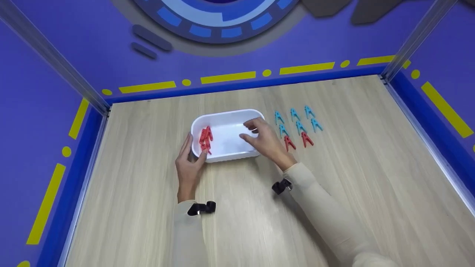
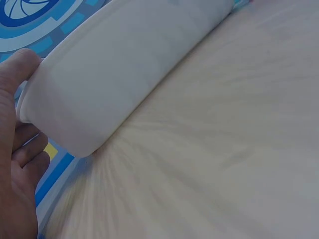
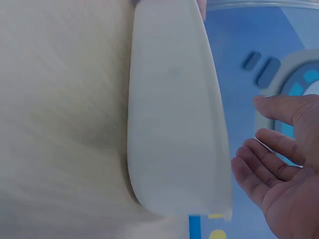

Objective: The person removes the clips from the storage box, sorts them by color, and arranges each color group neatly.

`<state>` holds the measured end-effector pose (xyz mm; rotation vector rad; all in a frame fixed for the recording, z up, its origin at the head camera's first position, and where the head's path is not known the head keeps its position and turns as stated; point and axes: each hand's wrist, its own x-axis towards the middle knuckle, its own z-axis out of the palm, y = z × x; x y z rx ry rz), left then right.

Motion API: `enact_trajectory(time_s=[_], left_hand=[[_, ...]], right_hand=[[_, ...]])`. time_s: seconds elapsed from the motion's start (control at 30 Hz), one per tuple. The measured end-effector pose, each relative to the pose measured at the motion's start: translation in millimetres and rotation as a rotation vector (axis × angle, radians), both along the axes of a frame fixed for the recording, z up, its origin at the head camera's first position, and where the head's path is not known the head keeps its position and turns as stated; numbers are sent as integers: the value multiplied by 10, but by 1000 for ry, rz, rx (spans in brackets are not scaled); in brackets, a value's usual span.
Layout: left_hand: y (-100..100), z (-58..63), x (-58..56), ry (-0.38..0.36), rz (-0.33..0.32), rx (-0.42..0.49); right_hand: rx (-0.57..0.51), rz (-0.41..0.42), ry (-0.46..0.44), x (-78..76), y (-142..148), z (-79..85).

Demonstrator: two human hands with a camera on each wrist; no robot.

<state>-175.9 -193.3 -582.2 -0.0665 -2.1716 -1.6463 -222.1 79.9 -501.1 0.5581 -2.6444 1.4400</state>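
A white plastic tub (image 1: pixel 232 153) stands on the table, with several red clothespins (image 1: pixel 205 137) heaped at its left end. My left hand (image 1: pixel 187 168) grips the tub's left front corner. In the left wrist view the thumb (image 2: pixel 22 64) lies on the rim, and the other fingers are bent along the outer wall. Over the tub's right end hovers my right hand (image 1: pixel 262 139), thumb and fingers apart and nothing between them. The right wrist view shows those fingers (image 3: pixel 264 169) loosely bent above the rim.
Right of the tub, several blue clothespins (image 1: pixel 300 127) lie in two rows. Two red clothespins (image 1: pixel 307 139) lie in front of them, nearer to me. Blue panels (image 1: pixel 230 63) with yellow marks border the wooden table (image 1: pixel 237 207) at the back and both sides.
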Motion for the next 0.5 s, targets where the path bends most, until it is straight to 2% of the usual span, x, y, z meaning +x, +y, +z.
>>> enact_trajectory(time_s=[0.23, 0.5], left_hand=[[2, -5, -1, -24, 2, 13], [-3, 0, -3, -19, 7, -5]], right_hand=[[24, 87, -20, -66, -273, -62], [50, 129, -71, -172, -534, -89]])
